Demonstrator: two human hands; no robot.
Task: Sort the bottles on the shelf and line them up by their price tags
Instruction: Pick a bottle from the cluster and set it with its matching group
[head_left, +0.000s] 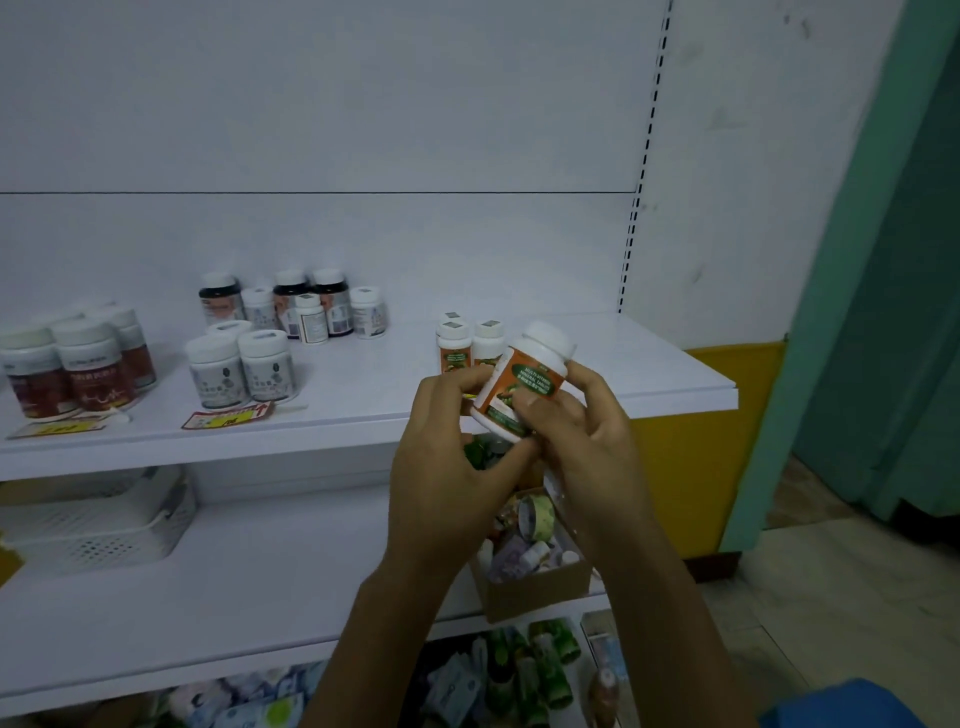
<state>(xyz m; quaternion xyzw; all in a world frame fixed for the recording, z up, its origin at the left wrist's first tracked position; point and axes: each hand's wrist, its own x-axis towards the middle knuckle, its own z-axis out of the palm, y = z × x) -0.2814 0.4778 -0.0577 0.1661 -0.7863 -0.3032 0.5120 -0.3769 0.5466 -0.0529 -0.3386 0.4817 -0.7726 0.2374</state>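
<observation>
Both hands hold one white bottle with an orange and green label (524, 382), tilted, in front of the upper shelf (649, 374). My right hand (576, 441) grips its lower body with thumb across the label; my left hand (447, 457) pinches its bottom end. Three like orange-label bottles (470, 345) stand just behind on the shelf. Further left stand grey-label bottles (241, 371), red-label bottles (67, 371) and a mixed cluster of dark and white bottles (306, 306). Two price tags (226, 415) (60, 428) lie at the shelf's front edge.
On the lower shelf a cardboard box (535, 587) holds several small bottles, below my hands. A white perforated basket (98, 525) sits at the left. More packaged goods fill the bottom shelf (519, 675). A green curtain (883, 260) hangs at the right.
</observation>
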